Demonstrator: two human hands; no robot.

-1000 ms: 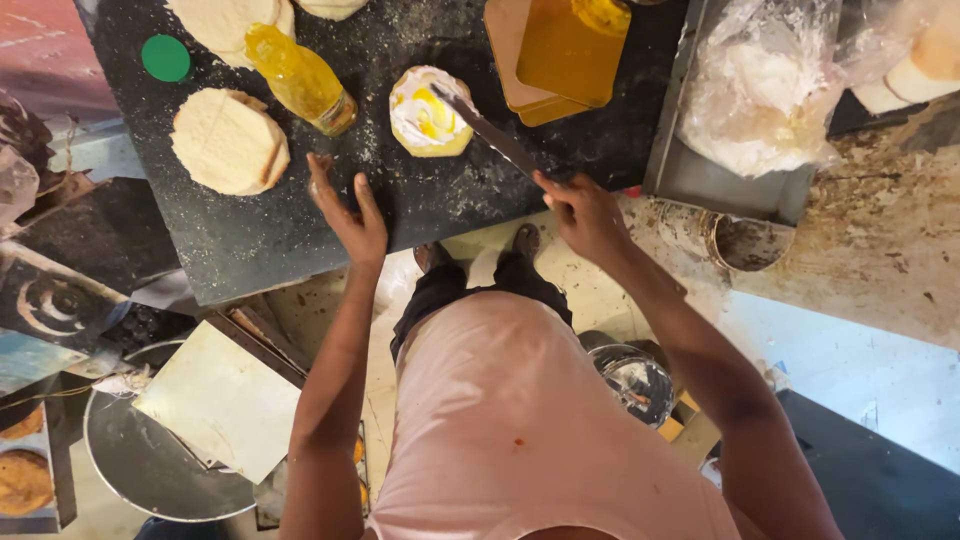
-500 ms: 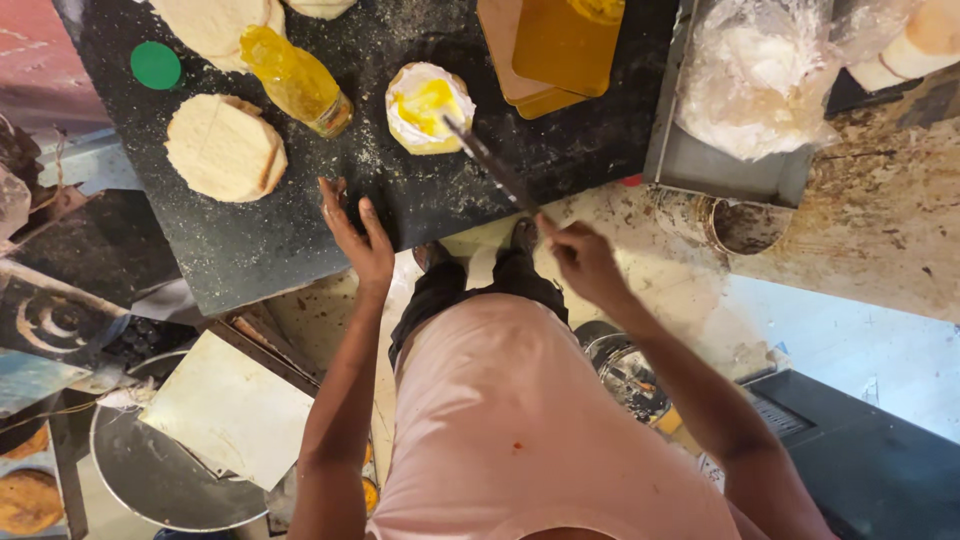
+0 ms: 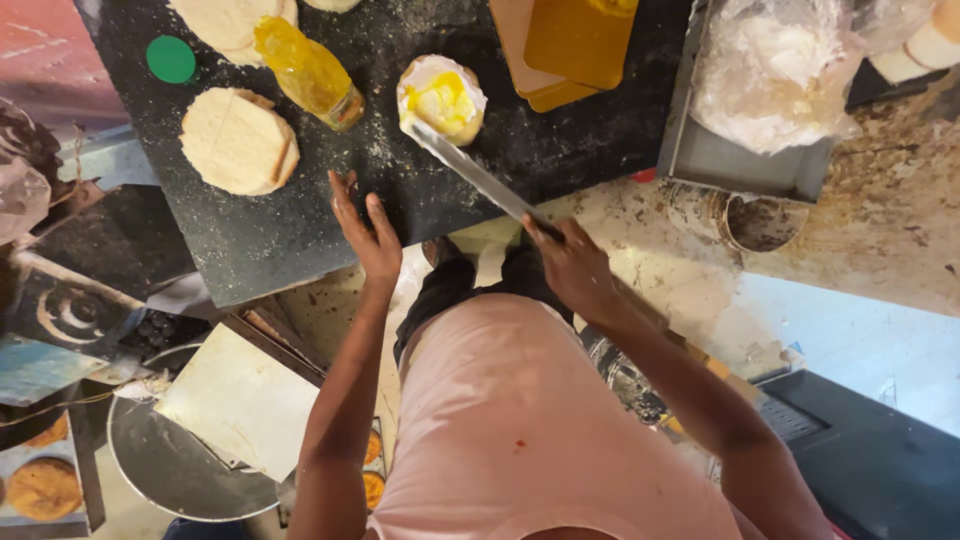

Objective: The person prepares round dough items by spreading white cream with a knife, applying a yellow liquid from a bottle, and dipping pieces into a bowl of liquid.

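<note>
Dough dusted with flour covers much of the black bench (image 3: 300,240), seen from above. The right hand (image 3: 570,265) has its fingers clamped round the handle of a long flat metal spatula (image 3: 470,170), whose blade runs up and left so that its tip touches the near edge of a round dough piece (image 3: 442,98) smeared with yellow oil or butter. The left hand (image 3: 368,232) rests near the bench's front edge, fingers apart and stretched out, holding nothing; whether the fingertips touch the surface cannot be told. Left of the oiled dough piece lies a tilted plastic bottle of yellow oil (image 3: 308,72), and below it sits a plain flattened dough disc (image 3: 238,140). Another pale dough disc (image 3: 232,20) lies at the top edge, partly under the bottle's end. A green round lid (image 3: 170,59) lies near the bench's left corner. An orange-yellow board or tray (image 3: 575,40) sits at the top, right of the oiled piece. Further right, a grey metal tray (image 3: 730,160) holds a clear plastic bag of white flour (image 3: 775,70). Below the bench, at lower left, a pale square sheet (image 3: 240,400) rests on a round dark metal pan (image 3: 170,470).
</note>
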